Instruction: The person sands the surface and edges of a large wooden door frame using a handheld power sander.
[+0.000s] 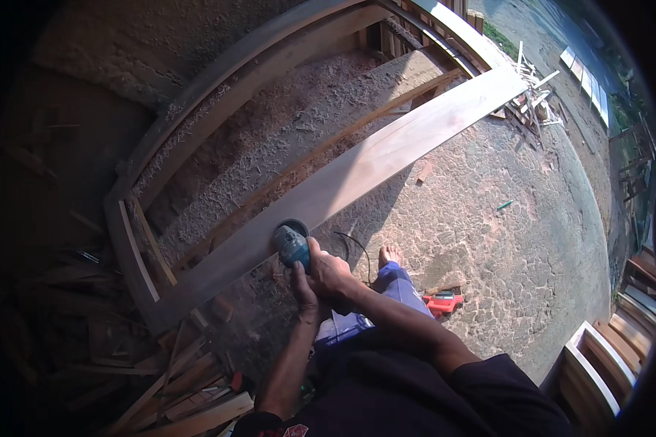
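Observation:
An angle grinder (294, 246) with a teal body and a round disc rests on a long, pale wooden board (361, 164), left of the board's middle. My left hand (305, 292) is closed around the lower left side of its body. From the right, my right hand (331, 270) grips the same tool, close beside the left. The disc lies near the board's front edge, its underside hidden. The board slants from lower left to upper right, half in shade and half in sunlight. A black cord (361, 244) curves over the ground right of my hands.
Behind the board, wood shavings cover a plank (284, 142) inside a wooden frame (197, 93). A red power tool (443, 303) lies on the ground near my leg. Scrap wood is piled at lower left (191, 382) and upper right (533, 104). Wooden frames (596, 366) stand at lower right.

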### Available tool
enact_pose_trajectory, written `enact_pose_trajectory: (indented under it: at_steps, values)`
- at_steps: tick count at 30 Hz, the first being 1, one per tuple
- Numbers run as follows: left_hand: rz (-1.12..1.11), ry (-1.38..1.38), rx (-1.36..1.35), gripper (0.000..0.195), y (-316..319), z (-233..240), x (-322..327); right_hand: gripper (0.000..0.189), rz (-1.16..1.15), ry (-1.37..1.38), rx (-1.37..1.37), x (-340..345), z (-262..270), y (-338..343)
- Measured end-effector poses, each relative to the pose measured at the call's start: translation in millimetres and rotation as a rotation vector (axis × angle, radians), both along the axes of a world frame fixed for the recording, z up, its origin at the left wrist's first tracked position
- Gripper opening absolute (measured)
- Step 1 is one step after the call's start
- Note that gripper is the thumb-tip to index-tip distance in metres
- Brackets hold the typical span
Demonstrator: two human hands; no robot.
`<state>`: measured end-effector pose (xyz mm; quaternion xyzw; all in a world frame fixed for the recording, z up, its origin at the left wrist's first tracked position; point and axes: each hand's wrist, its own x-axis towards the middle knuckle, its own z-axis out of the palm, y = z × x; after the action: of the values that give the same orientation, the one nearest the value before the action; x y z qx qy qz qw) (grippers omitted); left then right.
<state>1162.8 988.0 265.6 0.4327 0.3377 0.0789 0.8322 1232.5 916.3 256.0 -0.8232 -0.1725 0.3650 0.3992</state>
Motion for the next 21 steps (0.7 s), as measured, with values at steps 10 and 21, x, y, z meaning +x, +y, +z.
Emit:
enact_pose_trajectory:
  at_steps: [10, 21]
  values:
    - [-0.353, -0.004, 0.215, 0.049, -125, -43, 129, 0.078, -0.472, -0.189, -0.018, 95, 10, -151]
    - [-0.422, -0.113, 0.122, 0.046, -211, -48, 236, 0.073, -0.457, -0.538, -0.093, 185, -37, -241]
